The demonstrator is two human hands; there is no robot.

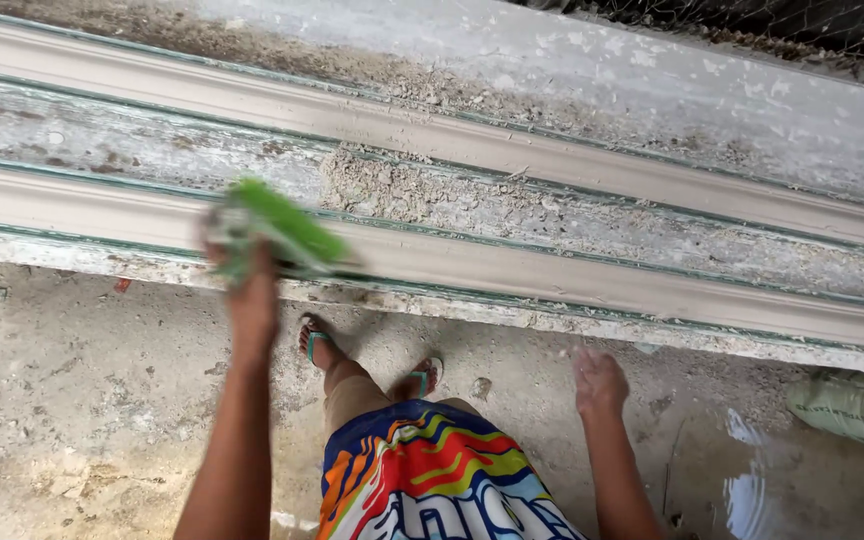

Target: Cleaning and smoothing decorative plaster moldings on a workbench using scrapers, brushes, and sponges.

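Closest to the camera are bright shorts (432, 485) and two feet in sandals (317, 338) on the wet, dirty floor (72, 400). The right hand (600, 382) hangs low over the floor, just in front of the bench edge. It holds nothing, and its fingers look loosely curled. The left hand (252, 295) is lifted up and closed tight around a green brush (277, 232) (it is blurry, so its exact shape is hard to tell). The brush is over the near edge of the long bench (652, 335), touching or just above the closest pale moulded strip (512, 268). The brush looks light and easy to swing, with a hard part to grip at the hand end and a softer part at the far end. Further back lie crumbly bits of dust (422, 195), then a second pale strip (512, 150).
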